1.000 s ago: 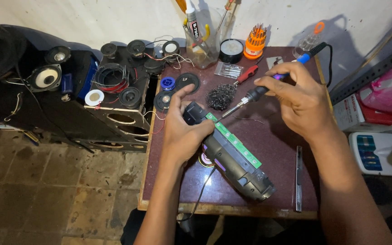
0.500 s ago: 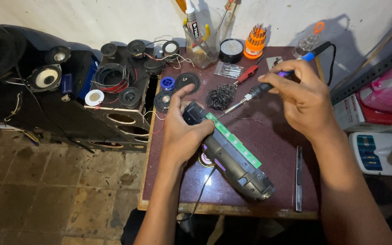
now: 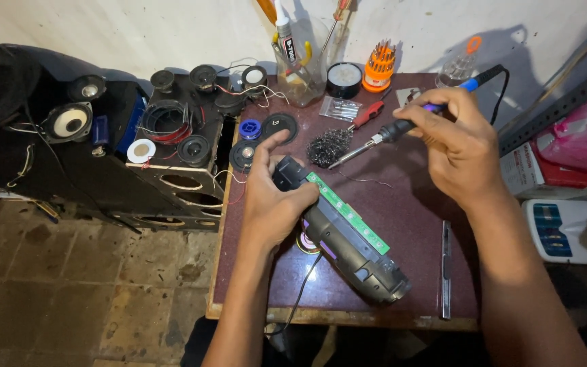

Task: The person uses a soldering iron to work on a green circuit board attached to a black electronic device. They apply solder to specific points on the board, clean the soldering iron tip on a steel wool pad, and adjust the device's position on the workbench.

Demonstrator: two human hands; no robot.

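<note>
Head view, left to right. Loose speaker drivers (image 3: 70, 121) on a black cabinet. Left hand (image 3: 273, 200), fingers wrapped round the near end of a dark oblong speaker housing (image 3: 351, 255) lying diagonally on the maroon tabletop (image 3: 402, 204), green circuit strip (image 3: 346, 212) exposed; likely rigid, light, fragile at the strip, best held by the casing. Steel-wool tip cleaner (image 3: 329, 145). Clear jar (image 3: 300, 64) holding a glue tube and tools. Right hand (image 3: 460, 146), fingers pinching a soldering iron (image 3: 402, 127).

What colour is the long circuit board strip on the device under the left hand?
Green, best seen in the head view: the circuit board runs along the dark device.
</note>
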